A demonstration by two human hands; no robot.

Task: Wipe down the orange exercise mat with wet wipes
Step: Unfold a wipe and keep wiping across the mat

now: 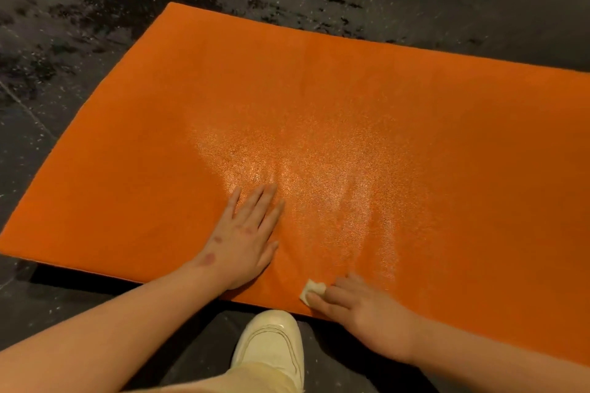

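1. Pinching a small wet wipe [313,290], the right hand [367,313] rubs the orange mat [447,137] at its near edge.
2. Left hand [245,239] presses flat, fingers straight.
3. Mat lies on dark floor [95,9].

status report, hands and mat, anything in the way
Left hand flat on orange mat. Right hand holds wet wipe at near edge. Middle glistens. Shoe just off mat, nothing blocking.

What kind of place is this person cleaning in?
Probably a gym or workout room, though that's a guess: an orange mat lies on a dark, speckled floor, and the right hand holds a wipe against it.
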